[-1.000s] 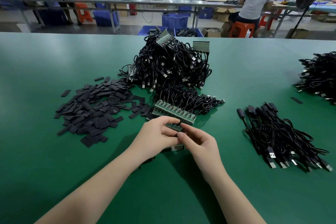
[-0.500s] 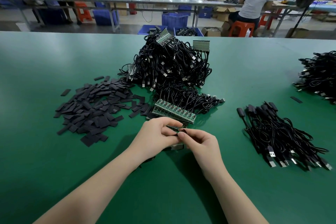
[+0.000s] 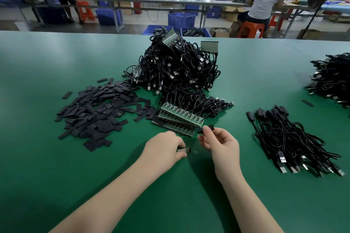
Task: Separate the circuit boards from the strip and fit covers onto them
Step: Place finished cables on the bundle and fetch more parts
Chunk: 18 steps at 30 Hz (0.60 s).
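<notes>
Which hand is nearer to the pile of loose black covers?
Left. The left hand sits just right of the pile of black covers, pinching a small piece. The right hand is farther right, beyond the stacked circuit board strips, holding a black cover.

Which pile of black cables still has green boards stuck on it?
The big tall pile in the middle. Green board strips hang off its cables. The flat pile on the right has black covers on its ends instead.

Left hand (image 3: pixel 162 149) pinches a small plug end (image 3: pixel 184 150) low over the green tabletop (image 3: pixel 56 176); right hand (image 3: pixel 220 144) holds a black cover (image 3: pixel 206 128) just near of the circuit board strips (image 3: pixel 180 117). Loose covers pile (image 3: pixel 98 111) left, finished cables (image 3: pixel 291 138) right.
</notes>
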Each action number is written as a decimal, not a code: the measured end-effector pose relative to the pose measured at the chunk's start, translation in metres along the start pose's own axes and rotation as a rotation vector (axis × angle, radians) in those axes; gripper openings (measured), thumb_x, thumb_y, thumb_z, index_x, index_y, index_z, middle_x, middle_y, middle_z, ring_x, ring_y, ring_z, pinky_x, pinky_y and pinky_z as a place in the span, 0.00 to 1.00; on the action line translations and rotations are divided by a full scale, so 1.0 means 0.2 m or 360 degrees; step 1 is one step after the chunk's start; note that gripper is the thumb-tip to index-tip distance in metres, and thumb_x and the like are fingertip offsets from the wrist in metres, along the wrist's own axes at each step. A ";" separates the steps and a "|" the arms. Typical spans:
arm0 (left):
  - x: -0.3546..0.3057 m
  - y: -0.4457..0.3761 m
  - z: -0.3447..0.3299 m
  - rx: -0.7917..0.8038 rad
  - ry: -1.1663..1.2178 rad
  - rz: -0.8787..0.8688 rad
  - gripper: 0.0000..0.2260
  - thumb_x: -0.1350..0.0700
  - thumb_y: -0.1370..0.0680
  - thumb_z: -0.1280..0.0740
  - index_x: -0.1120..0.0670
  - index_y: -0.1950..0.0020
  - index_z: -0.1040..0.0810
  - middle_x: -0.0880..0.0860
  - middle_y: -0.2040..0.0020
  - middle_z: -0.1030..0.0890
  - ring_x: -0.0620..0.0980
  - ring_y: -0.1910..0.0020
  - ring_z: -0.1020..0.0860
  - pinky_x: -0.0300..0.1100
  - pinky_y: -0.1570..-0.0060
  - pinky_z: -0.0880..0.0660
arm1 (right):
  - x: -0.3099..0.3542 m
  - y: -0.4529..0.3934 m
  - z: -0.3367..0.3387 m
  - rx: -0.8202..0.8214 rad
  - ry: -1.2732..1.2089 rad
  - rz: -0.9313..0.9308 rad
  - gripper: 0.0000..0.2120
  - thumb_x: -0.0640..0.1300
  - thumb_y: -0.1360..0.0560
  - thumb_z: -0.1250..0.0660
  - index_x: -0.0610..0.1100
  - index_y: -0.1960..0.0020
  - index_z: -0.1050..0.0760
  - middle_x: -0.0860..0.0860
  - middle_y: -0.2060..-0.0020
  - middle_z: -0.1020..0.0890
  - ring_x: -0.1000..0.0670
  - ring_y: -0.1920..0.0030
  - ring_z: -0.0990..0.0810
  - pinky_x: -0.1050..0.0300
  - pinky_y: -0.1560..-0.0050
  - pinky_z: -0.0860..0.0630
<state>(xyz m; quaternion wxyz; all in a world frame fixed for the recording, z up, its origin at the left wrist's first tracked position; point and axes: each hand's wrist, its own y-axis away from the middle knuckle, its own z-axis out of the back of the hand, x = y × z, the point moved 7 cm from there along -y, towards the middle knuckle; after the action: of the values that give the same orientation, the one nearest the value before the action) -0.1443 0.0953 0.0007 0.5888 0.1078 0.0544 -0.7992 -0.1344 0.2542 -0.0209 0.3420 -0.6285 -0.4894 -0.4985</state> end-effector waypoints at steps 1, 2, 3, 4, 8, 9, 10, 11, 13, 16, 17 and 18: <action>-0.01 0.00 0.00 -0.0033 -0.0041 0.0009 0.11 0.42 0.21 0.36 0.43 0.42 0.20 0.47 0.47 0.23 0.50 0.46 0.23 0.41 0.59 0.32 | -0.01 0.00 0.00 -0.0007 0.0011 -0.0004 0.06 0.40 0.25 0.27 0.41 0.59 0.22 0.46 0.65 0.15 0.50 0.62 0.15 0.63 0.62 0.21; -0.01 0.00 0.00 -0.0073 -0.0062 0.0019 0.10 0.43 0.20 0.37 0.43 0.44 0.21 0.46 0.48 0.23 0.50 0.47 0.23 0.41 0.60 0.33 | -0.02 0.00 -0.01 -0.0004 0.0043 0.0001 0.06 0.40 0.25 0.27 0.41 0.59 0.22 0.46 0.64 0.15 0.50 0.61 0.15 0.61 0.61 0.20; -0.02 -0.01 0.00 -0.0120 -0.0055 0.0025 0.08 0.44 0.20 0.37 0.44 0.45 0.21 0.46 0.48 0.23 0.49 0.48 0.23 0.41 0.60 0.34 | -0.02 0.00 -0.01 0.0003 0.0089 0.0015 0.06 0.40 0.25 0.27 0.41 0.59 0.21 0.47 0.64 0.15 0.50 0.61 0.15 0.60 0.60 0.19; -0.02 -0.01 0.00 -0.0174 -0.0022 0.0026 0.07 0.45 0.20 0.38 0.44 0.46 0.22 0.46 0.48 0.23 0.49 0.48 0.23 0.41 0.61 0.34 | -0.02 0.00 -0.02 0.0011 0.0144 0.0034 0.06 0.41 0.25 0.27 0.42 0.60 0.21 0.47 0.65 0.15 0.51 0.61 0.16 0.59 0.58 0.19; 0.00 0.01 0.00 -0.0426 0.0345 0.0028 0.06 0.47 0.19 0.38 0.43 0.47 0.23 0.43 0.51 0.22 0.45 0.52 0.24 0.42 0.61 0.30 | -0.03 0.01 -0.02 0.0038 0.0215 0.0080 0.04 0.41 0.25 0.27 0.43 0.58 0.20 0.48 0.63 0.14 0.53 0.61 0.16 0.60 0.56 0.19; 0.02 0.02 -0.01 -0.0447 0.0459 0.0039 0.05 0.47 0.20 0.37 0.42 0.47 0.23 0.42 0.52 0.22 0.43 0.53 0.24 0.41 0.60 0.28 | -0.03 0.01 -0.03 0.0047 0.0203 0.0079 0.04 0.41 0.25 0.27 0.42 0.57 0.20 0.48 0.63 0.14 0.53 0.61 0.16 0.60 0.56 0.19; 0.04 0.03 -0.02 -0.0450 0.0556 0.0035 0.05 0.47 0.20 0.36 0.42 0.47 0.22 0.41 0.53 0.21 0.41 0.54 0.24 0.40 0.58 0.27 | -0.03 0.01 -0.03 0.0054 0.0192 0.0082 0.03 0.40 0.25 0.28 0.42 0.56 0.20 0.48 0.62 0.14 0.53 0.61 0.16 0.61 0.57 0.19; 0.05 0.04 -0.04 -0.0446 0.0630 0.0018 0.05 0.47 0.21 0.35 0.42 0.47 0.21 0.40 0.53 0.21 0.40 0.53 0.24 0.38 0.56 0.26 | -0.03 0.01 -0.03 0.0058 0.0185 0.0088 0.03 0.40 0.24 0.28 0.42 0.56 0.20 0.48 0.61 0.14 0.53 0.60 0.16 0.61 0.57 0.19; 0.07 0.07 -0.04 -0.0487 0.0732 -0.0024 0.07 0.50 0.21 0.34 0.42 0.46 0.20 0.39 0.51 0.20 0.38 0.50 0.23 0.36 0.52 0.26 | -0.02 0.02 -0.03 0.0062 0.0179 0.0097 0.03 0.40 0.24 0.29 0.42 0.56 0.21 0.48 0.61 0.14 0.52 0.59 0.16 0.62 0.56 0.19; 0.10 0.10 0.00 -0.0606 0.0798 -0.0025 0.11 0.56 0.23 0.33 0.44 0.42 0.19 0.39 0.48 0.20 0.37 0.48 0.24 0.35 0.49 0.26 | -0.02 0.02 -0.04 0.0086 0.0174 0.0090 0.03 0.40 0.24 0.29 0.42 0.56 0.21 0.48 0.62 0.14 0.51 0.59 0.15 0.61 0.56 0.19; 0.10 0.11 0.01 -0.0637 0.0796 -0.0027 0.12 0.56 0.22 0.33 0.44 0.42 0.18 0.39 0.47 0.20 0.37 0.47 0.24 0.36 0.48 0.25 | -0.02 0.03 -0.05 0.0092 0.0172 0.0083 0.03 0.40 0.24 0.29 0.42 0.56 0.21 0.48 0.62 0.14 0.51 0.59 0.15 0.60 0.56 0.19; 0.10 0.12 0.02 -0.0676 0.0784 -0.0038 0.12 0.57 0.22 0.32 0.45 0.41 0.18 0.40 0.46 0.19 0.37 0.47 0.23 0.36 0.47 0.25 | -0.02 0.03 -0.05 0.0096 0.0169 0.0078 0.03 0.40 0.24 0.29 0.42 0.56 0.21 0.48 0.62 0.14 0.50 0.59 0.15 0.60 0.56 0.19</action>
<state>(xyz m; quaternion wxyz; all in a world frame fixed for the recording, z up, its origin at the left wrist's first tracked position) -0.1286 0.0681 0.0005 0.5578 0.1720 0.3620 -0.7268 -0.1317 0.2415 -0.0221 0.3983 -0.6023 -0.4699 -0.5076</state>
